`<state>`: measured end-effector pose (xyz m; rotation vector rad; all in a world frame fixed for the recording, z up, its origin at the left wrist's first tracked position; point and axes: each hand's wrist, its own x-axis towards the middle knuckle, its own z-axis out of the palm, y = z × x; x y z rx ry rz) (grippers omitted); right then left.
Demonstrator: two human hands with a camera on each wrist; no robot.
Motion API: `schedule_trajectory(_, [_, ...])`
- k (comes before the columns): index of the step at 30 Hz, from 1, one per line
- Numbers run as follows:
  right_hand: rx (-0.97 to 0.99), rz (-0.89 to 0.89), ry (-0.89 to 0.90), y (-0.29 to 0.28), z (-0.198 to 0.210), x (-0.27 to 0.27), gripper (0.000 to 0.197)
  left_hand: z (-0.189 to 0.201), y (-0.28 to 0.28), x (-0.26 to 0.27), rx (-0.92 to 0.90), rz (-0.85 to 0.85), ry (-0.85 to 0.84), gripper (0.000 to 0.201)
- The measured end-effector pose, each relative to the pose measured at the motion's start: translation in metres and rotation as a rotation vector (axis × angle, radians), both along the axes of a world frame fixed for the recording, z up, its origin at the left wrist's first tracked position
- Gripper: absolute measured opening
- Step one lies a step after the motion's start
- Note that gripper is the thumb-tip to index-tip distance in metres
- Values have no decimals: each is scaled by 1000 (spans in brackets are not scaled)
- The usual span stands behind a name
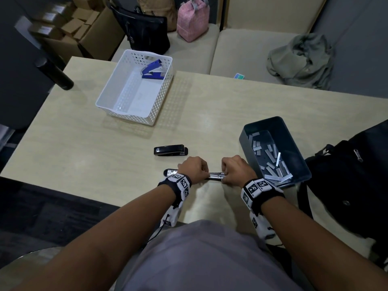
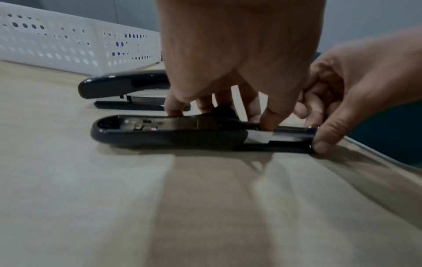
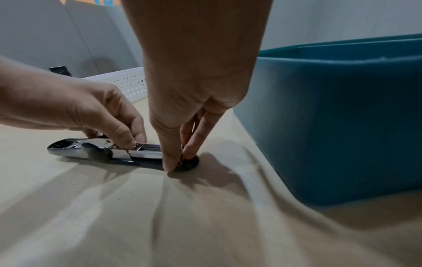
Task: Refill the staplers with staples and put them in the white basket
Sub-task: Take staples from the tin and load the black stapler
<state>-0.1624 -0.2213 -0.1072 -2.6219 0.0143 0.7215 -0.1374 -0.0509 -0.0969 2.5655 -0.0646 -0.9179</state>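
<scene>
A black stapler [image 1: 215, 175] lies swung open and flat near the table's front edge, its metal staple channel facing up [image 2: 169, 133] [image 3: 91, 150]. My left hand [image 1: 201, 171] pinches the channel at its middle [image 2: 262, 119]. My right hand [image 1: 225, 175] pinches the channel's right end, thumb down on the table [image 3: 175, 159]. A second black stapler [image 1: 170, 150] stands closed just behind [image 2: 123, 88]. The white basket [image 1: 134, 118] at the back left holds a blue stapler [image 1: 152, 70]. A dark teal bin [image 1: 245, 139] right of my hands holds several staple strips [image 1: 270, 162].
A black bottle [image 1: 54, 74] lies at the table's back left corner. A black bag [image 1: 352, 175] sits off the table's right edge. Bags and a grey garment [image 1: 300, 59] rest on the couch behind. The teal bin's wall [image 3: 331, 126] stands close to my right hand.
</scene>
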Motion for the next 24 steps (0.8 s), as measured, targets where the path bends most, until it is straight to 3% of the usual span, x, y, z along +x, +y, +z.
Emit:
schedule_trajectory(6, [-58,26,-21,3,4,-2,29,-8,7,-9,-145,99,-32,7])
schedule_trajectory(10, [-155,166,-36,15,6,-6,34,-12,12,-6,-181,47,-51,6])
schedule_trajectory(13, [-87,178,-52,17,15,-6,43,-13,12,-5,-202,8,-67,5])
schedule_trajectory(16, [99,47,-193,9,34,5,25,-9,9,-2,-222,4,-50,4])
schedule_trajectory(20, [276,-272,-475,-21,62,27,9,-9,5,4,-245,14,-20,9])
schedule_trajectory(24, [185,-496,-422,-84,66,41,15,-13,4,6,-247,11,-18,13])
